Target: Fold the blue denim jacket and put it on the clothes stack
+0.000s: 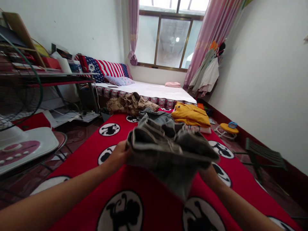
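Note:
Both my hands hold up a folded grey cloth garment (168, 150), possibly trousers, by its two sides. My left hand (117, 157) grips the left side, with the fingers partly hidden in the folds. My right hand (208, 176) sits under the right side, mostly hidden by the cloth. Below them lies a red rug (154, 183) with black-and-white cartoon circles. Farther ahead, a yellow garment (190, 115), a brown patterned garment (131, 104) and a grey-blue garment (156, 117) lie heaped at the foot of the bed.
A low bed (154, 91) with a white sheet stands under the window (168, 35). At left are a wire-caged fan (19, 86) and a cluttered desk (55, 74). Clothes hang on the right wall (205, 72), above a yellow stool (227, 129) and green folding chair (262, 157).

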A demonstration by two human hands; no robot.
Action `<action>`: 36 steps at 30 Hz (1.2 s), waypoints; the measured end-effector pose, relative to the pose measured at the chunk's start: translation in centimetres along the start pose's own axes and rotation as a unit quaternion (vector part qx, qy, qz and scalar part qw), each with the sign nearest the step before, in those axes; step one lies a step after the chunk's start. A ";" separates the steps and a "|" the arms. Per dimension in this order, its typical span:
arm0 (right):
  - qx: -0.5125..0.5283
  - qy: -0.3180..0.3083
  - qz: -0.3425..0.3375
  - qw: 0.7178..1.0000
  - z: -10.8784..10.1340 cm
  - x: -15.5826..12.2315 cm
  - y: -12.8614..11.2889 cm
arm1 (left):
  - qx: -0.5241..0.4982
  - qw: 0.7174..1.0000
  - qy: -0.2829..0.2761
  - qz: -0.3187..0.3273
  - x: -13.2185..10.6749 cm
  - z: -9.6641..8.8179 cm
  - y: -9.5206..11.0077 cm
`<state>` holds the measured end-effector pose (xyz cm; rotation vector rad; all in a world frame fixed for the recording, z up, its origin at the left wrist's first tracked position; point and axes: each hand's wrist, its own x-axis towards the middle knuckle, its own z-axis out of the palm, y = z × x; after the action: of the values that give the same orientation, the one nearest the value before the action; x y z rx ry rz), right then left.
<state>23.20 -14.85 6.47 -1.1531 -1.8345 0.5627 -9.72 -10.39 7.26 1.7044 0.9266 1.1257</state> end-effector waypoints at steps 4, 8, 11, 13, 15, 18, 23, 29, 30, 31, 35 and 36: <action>0.129 0.100 0.158 0.974 0.4 5.8 0.9 | -0.121 0.970 0.148 -0.149 6.8 0.1 0.8; 0.100 0.111 0.181 0.972 2.5 7.5 3.3 | -0.103 0.975 0.086 -0.178 8.0 0.4 -0.4; 0.101 0.120 0.163 0.974 4.2 6.9 4.5 | -0.053 0.984 0.099 -0.141 6.4 0.9 -1.9; 0.108 0.113 0.148 0.977 4.8 6.1 4.2 | -0.005 0.990 0.098 -0.100 5.2 1.1 -2.3; 0.084 0.097 0.119 0.985 4.7 5.0 2.9 | 0.040 0.996 0.063 -0.052 3.8 0.8 -1.7; 0.014 0.047 0.066 0.997 3.8 2.3 -0.5 | 0.094 0.996 -0.010 -0.005 0.9 -0.2 0.3; -0.109 0.004 -0.055 0.993 2.4 -2.9 -5.8 | 0.192 0.976 -0.090 0.050 -4.9 -1.5 3.9; -0.015 0.176 -0.030 0.984 -0.5 4.2 -7.9 | 0.212 0.961 0.133 0.113 2.0 -2.4 9.1; 0.028 0.199 -0.014 0.979 -1.0 6.8 -7.5 | 0.207 0.953 0.185 0.126 4.8 -2.7 9.5; 0.070 0.199 -0.006 0.978 -1.3 9.4 -6.8 | 0.223 0.943 0.212 0.126 7.5 -3.0 9.4; 0.049 0.148 0.145 0.977 0.2 15.2 -1.8 | 0.282 0.931 0.231 0.019 13.9 -2.5 4.2; -0.018 0.130 0.208 0.969 1.1 15.3 -0.4 | 0.313 0.928 0.198 -0.043 13.9 -1.9 2.1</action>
<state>19.16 -1.47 12.81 -1.5735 -1.3905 0.5804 -6.87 1.93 13.74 1.9291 1.7451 1.2175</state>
